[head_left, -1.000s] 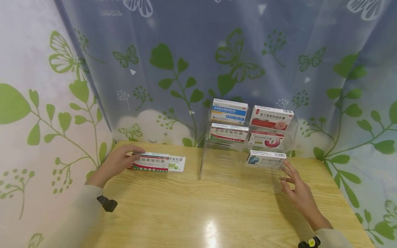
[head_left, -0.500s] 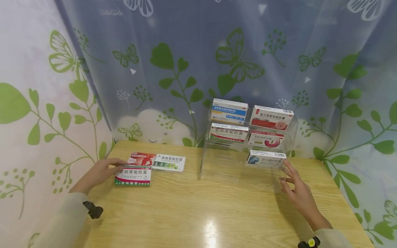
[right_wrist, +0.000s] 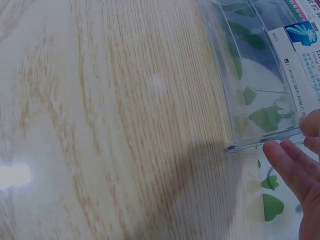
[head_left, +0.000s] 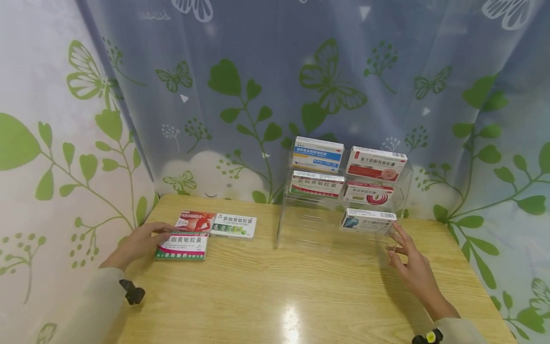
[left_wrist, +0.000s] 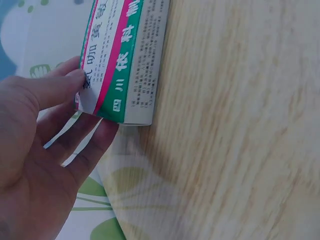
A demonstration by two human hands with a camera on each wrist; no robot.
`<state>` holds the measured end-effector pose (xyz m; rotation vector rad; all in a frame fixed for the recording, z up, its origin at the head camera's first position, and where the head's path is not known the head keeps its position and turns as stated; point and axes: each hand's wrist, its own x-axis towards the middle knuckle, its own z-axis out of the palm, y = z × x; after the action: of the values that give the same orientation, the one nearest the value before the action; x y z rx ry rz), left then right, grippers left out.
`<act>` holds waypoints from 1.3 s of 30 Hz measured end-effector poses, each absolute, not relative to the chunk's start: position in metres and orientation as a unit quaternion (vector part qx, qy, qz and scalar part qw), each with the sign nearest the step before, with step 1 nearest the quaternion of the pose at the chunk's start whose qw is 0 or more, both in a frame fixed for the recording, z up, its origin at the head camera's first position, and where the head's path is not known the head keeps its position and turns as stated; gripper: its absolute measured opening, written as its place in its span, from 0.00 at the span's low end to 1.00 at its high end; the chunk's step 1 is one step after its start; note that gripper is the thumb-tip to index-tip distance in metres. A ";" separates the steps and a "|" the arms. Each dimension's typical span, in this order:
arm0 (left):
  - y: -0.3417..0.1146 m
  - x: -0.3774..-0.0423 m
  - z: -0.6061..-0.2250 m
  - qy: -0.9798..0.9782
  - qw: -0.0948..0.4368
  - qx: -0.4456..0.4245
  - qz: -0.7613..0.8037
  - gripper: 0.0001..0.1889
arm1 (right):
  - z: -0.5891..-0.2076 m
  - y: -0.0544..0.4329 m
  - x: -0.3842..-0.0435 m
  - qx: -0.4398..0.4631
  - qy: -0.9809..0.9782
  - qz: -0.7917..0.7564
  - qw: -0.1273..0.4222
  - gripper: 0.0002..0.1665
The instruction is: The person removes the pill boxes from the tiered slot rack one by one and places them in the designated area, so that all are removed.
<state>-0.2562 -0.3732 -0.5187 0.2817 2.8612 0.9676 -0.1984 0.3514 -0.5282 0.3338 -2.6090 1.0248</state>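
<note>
At the left of the table my left hand pinches the left end of a white, pink and green medicine box, thumb on its printed face and fingers behind. Just beyond it lie a red medicine box and a white and green medicine box. My right hand is at the right side of a clear acrylic rack. Its fairly straight fingertips touch the side panel, the index finger beside the end of a white and grey medicine box on the lowest tier.
Higher tiers of the rack bear a blue and white box, a white and red box, a pink and green box and a box with red rings. Patterned curtains border the wooden table.
My left hand has brought the pink and green medicine box nearer and leftward, off the red medicine box it covered. My right hand keeps its place at the rack.
</note>
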 end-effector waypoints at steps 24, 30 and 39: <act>-0.377 -0.261 -0.537 0.957 0.064 0.032 0.281 0.34 | -0.528 0.351 -0.198 0.108 -0.916 0.354 0.156 0.53; -0.376 -0.260 -0.533 0.957 0.062 0.028 0.281 0.31 | -0.527 0.351 -0.199 0.102 -0.919 0.349 0.151 0.54; -0.375 -0.259 -0.533 0.959 0.060 0.028 0.276 0.31 | -0.528 0.351 -0.199 0.101 -0.919 0.350 0.149 0.54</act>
<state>-0.2594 -0.3752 -0.5332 0.0835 2.9037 0.8343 -0.1991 0.3512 -0.5282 0.2912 -2.6417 1.0056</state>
